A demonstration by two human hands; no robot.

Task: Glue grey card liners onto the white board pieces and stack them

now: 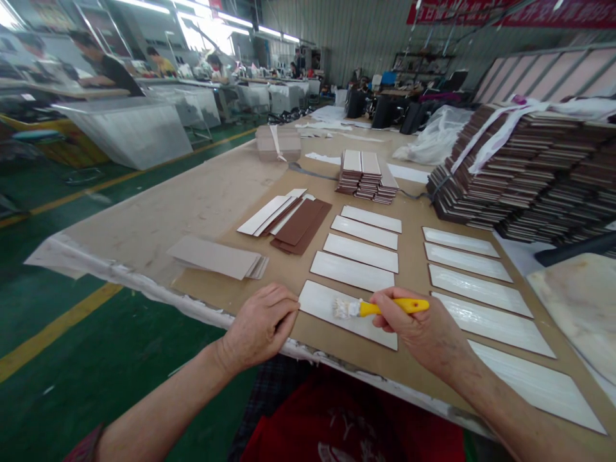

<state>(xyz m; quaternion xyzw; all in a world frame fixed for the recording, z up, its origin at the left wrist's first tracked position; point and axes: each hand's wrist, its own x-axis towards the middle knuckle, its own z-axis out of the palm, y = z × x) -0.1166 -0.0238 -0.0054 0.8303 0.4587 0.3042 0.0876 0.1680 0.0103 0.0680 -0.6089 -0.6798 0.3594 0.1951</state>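
Clock taken from the person's seat, 12 pointing away across the table [192, 199]

Far off at 10 o'clock, other workers [103, 64] at benches, blurred. On the table at 10, a flat cardboard stack [216, 258]. At 11, a loose pile [293, 221] of white and brown strips, overlapping, with a box [278, 142] further out on the same line.

Left hand [260, 327] sits at the near table edge, palm down, fingers curled into a loose fist, nothing seen in it. Its fingertips are right at the left end of the near strip [320, 301]; can't tell if they press on it.

That near strip is white, lies flat at 12, closest to the table edge, bottom of a column [360, 251] of four more white strips running out toward 12. Beyond the column, a small stack [366, 173] of brown-edged pieces.

Brush [380, 308]: yellow handle, white bristles down on the near strip around its middle, handle pointing to 3. Right hand [423, 330] is closed round the handle, thumb and fingers pinching it.

At 2, a second column [481, 292] of white strips, glossy and streaked, apart from the first. At 1 to 2 further out, a big stack [529, 167] of brown pieces with white bands over it, a plastic bag [433, 138] just left of it. At 3, a pale slab [577, 301] at the frame edge
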